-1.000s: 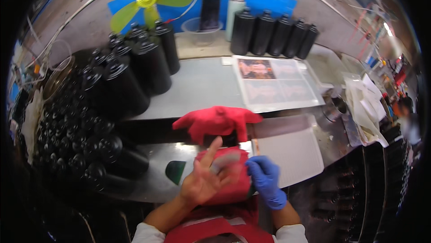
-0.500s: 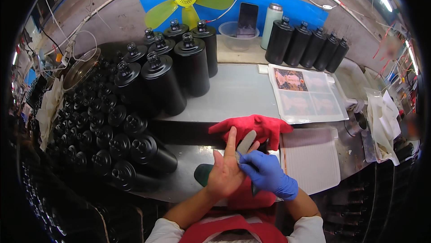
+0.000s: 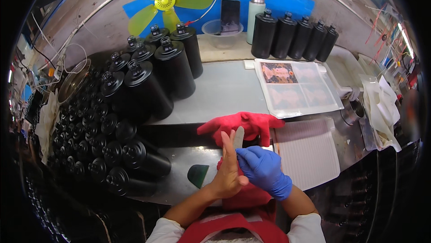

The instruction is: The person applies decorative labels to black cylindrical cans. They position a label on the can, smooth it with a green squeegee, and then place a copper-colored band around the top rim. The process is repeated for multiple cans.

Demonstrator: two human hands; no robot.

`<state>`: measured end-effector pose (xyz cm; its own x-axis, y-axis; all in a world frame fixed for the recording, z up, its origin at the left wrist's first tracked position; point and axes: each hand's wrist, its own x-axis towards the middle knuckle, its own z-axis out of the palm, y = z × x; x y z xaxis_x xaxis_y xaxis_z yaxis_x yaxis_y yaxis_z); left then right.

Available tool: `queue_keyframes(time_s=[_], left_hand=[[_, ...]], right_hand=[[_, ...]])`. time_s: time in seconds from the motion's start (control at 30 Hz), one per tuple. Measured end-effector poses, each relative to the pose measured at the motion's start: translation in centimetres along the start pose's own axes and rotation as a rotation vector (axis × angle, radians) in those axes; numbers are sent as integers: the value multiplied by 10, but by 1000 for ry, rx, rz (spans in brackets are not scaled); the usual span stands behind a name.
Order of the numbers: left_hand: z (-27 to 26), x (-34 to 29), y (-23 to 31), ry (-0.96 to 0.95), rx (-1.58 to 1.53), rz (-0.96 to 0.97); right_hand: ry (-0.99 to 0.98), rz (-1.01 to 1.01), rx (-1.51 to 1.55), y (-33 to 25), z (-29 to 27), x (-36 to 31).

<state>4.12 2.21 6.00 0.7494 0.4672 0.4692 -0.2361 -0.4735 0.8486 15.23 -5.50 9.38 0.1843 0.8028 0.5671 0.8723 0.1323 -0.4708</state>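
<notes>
My bare left hand (image 3: pixel 228 178) is held up over the near metal worktop, turned nearly edge-on, with its fingers stretched out. A pale grey finger-shaped piece (image 3: pixel 239 138) sticks up beside those fingers; it seems to cover one of them, but the hands hide its lower end. In a blue glove, my right hand (image 3: pixel 264 171) is closed against that lower end, its fingertips pinched together. Just beyond both hands a red glove (image 3: pixel 242 124) lies spread on the worktop. A dark green rounded piece (image 3: pixel 197 175) rests left of my left hand.
Many black bottles (image 3: pixel 130 153) crowd the left side; several larger ones (image 3: pixel 150 90) stand behind them. At the back are a yellow fan (image 3: pixel 164 1), a bowl (image 3: pixel 223 36) with a phone, a flask (image 3: pixel 256 20) and more black bottles (image 3: pixel 264 36). Sleeved sheets (image 3: pixel 298 88) and a ribbed white mat (image 3: pixel 306 157) lie right.
The view has shifted, moving the scene slightly left and up. My left hand has turned from palm showing to edge-on, while my right hand stays closed at the grey piece.
</notes>
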Motion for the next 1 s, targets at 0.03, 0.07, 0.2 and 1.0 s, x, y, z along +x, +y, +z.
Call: queue_keyframes(time_s=[0.03, 0.07, 0.2, 1.0], left_hand=[[2, 0, -1, 3, 111, 40], [4, 3, 1, 4, -88, -14], [-3, 8, 8, 40, -879, -186], [-6, 25, 33, 222, -1487, -421]], right_hand=[[28, 53, 34, -2, 0, -1], [12, 209, 274, 0, 2, -3], [-119, 497, 772, -5, -8, 5], [-208, -72, 70, 19, -43, 9]])
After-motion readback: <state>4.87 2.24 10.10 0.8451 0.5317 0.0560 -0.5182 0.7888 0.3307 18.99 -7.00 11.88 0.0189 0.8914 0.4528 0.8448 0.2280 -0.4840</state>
